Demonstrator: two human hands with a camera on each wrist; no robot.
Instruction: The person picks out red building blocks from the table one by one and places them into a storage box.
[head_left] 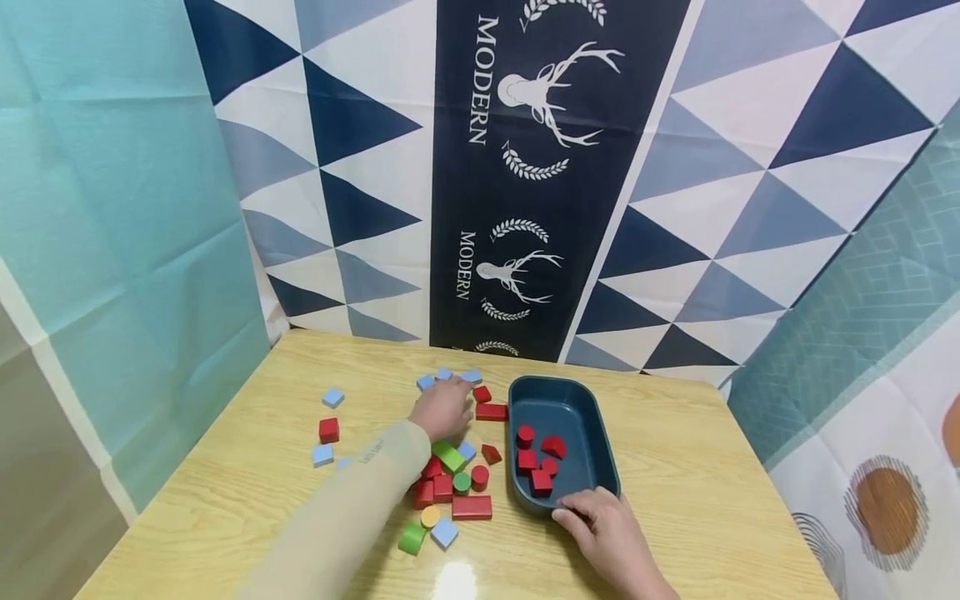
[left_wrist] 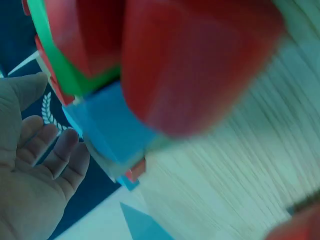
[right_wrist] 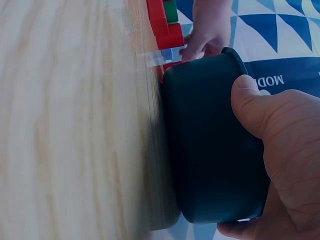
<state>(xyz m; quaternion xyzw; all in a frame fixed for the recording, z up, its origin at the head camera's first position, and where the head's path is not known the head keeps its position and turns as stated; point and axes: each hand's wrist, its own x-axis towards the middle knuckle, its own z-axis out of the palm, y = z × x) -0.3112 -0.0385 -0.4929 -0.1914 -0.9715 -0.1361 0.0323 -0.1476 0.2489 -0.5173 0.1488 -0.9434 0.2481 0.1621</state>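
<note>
My right hand (head_left: 606, 532) grips the near rim of a dark teal tray (head_left: 576, 417); in the right wrist view the thumb (right_wrist: 250, 107) presses over its edge. Several red blocks (head_left: 541, 482) lie inside the tray's left half. My left hand (head_left: 444, 410) reaches over the scattered blocks to the left of the tray, its fingertips close to a light blue block (head_left: 472, 377) and a red block (head_left: 482, 394). In the left wrist view its fingers (left_wrist: 62, 155) are loosely bent with nothing between them. Large red blocks (left_wrist: 195, 65) blur in front.
Left of the tray lie a long red block (head_left: 472, 507), a green block (head_left: 448, 457), an orange round block (head_left: 431, 517) and a green arch (head_left: 412, 538). Farther left are a red cube (head_left: 328, 430) and light blue blocks (head_left: 333, 397). Patterned cloth (head_left: 360, 125) hangs behind the wooden table (head_left: 675, 467).
</note>
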